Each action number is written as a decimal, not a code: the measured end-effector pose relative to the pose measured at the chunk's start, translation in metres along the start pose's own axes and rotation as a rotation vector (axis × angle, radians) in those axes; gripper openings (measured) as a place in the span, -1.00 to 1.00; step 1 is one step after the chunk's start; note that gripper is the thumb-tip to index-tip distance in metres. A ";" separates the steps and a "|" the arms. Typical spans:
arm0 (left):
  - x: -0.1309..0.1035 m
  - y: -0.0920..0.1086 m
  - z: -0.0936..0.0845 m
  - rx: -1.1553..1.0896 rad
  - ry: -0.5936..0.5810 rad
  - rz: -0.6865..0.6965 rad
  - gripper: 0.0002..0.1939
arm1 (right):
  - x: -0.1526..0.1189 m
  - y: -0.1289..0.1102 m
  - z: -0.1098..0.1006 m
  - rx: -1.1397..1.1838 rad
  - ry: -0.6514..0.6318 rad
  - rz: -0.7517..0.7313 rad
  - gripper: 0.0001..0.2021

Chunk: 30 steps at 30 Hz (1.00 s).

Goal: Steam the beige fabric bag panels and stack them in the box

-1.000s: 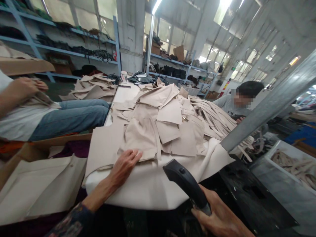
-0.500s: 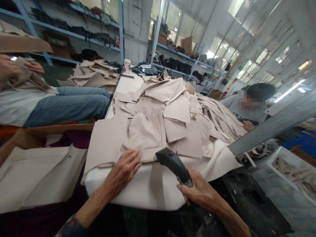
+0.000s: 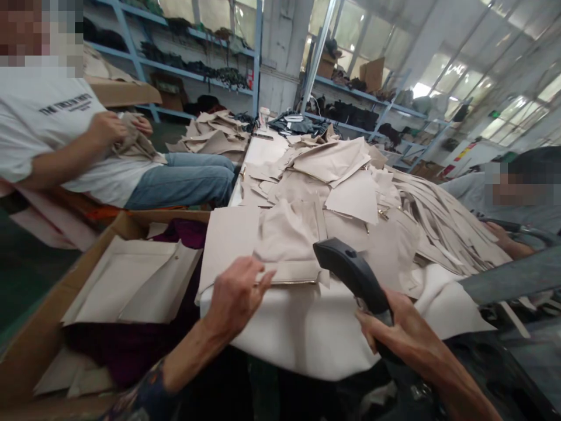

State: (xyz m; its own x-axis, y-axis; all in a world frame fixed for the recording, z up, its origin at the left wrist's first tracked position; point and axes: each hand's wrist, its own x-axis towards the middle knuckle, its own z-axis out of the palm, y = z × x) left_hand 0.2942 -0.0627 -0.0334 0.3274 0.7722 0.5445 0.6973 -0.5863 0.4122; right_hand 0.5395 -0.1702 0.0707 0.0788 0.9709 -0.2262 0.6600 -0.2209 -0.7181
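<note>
A beige fabric piece (image 3: 287,240) with a zipper along its near edge lies at the front of the table. My left hand (image 3: 236,292) is closed at the left end of that zipper edge, fingers bent and gathered on the fabric; the exact grip is partly hidden. In my right hand (image 3: 390,321) is a black curved handheld tool (image 3: 353,266), fingers wrapped around its lower part. Its broad flat head points up and left, just right of the zipper's end, over the fabric. Another flat beige panel (image 3: 230,237) lies left of the zippered piece.
More beige pieces and straps (image 3: 438,210) are heaped across the white table (image 3: 302,333). A cardboard box (image 3: 109,234) with beige and purple fabric stands at left. One person (image 3: 96,152) sits on the left; another person's hand (image 3: 504,237) is at right, near a grey post (image 3: 512,278).
My left hand has gone from lying flat on the fabric to bent, gathered fingers. The zipper edge now shows. The view has swung left; the tool stays in my right hand.
</note>
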 end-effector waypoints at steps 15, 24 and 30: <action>0.022 -0.072 -0.006 -0.675 -0.133 -0.554 -0.71 | 0.012 -0.013 0.044 0.113 -0.323 -0.076 -0.90; 0.004 -0.057 -0.001 -1.209 -0.160 -0.667 -0.81 | 0.032 -0.028 0.068 0.161 -0.420 -0.082 -0.85; 0.002 -0.057 -0.005 -1.303 -0.186 -0.615 -0.81 | 0.042 -0.035 0.072 0.154 -0.374 -0.136 -0.87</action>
State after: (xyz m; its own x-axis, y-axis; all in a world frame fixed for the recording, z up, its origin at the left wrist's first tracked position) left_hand 0.2519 -0.0285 -0.0524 0.3433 0.9391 -0.0183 -0.2745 0.1189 0.9542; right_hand 0.4658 -0.1281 0.0390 -0.2964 0.8980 -0.3251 0.5238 -0.1318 -0.8416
